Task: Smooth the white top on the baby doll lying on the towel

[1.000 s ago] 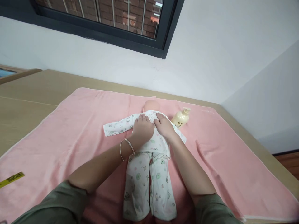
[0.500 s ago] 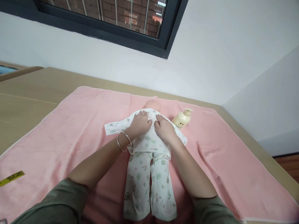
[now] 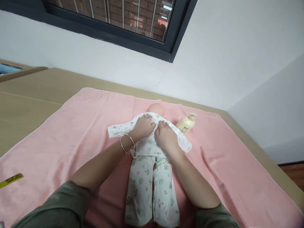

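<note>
The doll lies on the towel. Right of the doll's head stands a bottle; far left of the doll, a ruler lies on the towel's edge.

A cream pump bottle is lying on the pink towel, which is covering the tabletop. A yellow ruler is resting near the towel's left edge.

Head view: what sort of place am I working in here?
Probably a room at home or a baby-care practice room: a dressed baby doll lies on a pink towel over a flat tan surface, a pump bottle beside it, under a barred window.
</note>
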### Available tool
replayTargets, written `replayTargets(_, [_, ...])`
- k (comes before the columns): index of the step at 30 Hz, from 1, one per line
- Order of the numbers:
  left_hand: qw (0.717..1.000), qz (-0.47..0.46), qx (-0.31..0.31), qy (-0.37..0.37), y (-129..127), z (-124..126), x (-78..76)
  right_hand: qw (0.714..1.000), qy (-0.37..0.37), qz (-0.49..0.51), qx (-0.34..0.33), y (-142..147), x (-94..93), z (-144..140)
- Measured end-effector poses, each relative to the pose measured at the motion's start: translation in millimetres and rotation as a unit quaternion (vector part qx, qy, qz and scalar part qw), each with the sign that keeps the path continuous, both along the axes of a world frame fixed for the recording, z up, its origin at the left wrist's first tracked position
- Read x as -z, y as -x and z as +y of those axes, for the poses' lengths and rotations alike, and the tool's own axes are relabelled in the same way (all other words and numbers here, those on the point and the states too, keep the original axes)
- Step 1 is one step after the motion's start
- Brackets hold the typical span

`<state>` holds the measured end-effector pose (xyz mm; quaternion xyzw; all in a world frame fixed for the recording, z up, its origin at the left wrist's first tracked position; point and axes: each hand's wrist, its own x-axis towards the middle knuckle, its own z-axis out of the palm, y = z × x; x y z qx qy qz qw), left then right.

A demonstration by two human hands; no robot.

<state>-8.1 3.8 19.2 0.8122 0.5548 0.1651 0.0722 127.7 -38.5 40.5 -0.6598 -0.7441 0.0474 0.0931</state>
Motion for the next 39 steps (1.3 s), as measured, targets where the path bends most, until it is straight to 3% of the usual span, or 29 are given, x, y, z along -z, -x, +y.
replayTargets(5, [0.998,0.008,-0.055,-0.007,-13,-15,-1.4,1.0,-0.008,0.028,-0.007,-10,-1.9,9])
replayTargets(10, [0.999,0.022,-0.039,-0.023,-27,-35,-3.7,0.998,-0.004,0.063,0.008,-30,3.9,34])
replayTargets(16, [0.999,-0.027,-0.007,-0.035,-11,-14,2.6,1.0,-0.002,0.008,-0.013,-10,-4.2,10])
replayTargets(19, [0.999,-0.03,-0.027,-0.023,-8,-8,5.5,1.0,0.009,0.004,-0.018,-3,-7.8,-1])
replayTargets(23, [0.997,-0.023,-0.071,-0.018,-17,-13,6.7,0.999,-0.001,0.032,-0.037,-12,-3.1,11])
replayTargets(31, [0.995,-0.012,-0.089,-0.033,-24,-19,9.2,0.997,-0.027,0.043,-0.053,-26,16.4,35])
replayTargets(39, [0.996,-0.003,-0.071,-0.048,-28,-26,13.9,0.997,0.009,0.014,-0.078,-29,4.2,30])
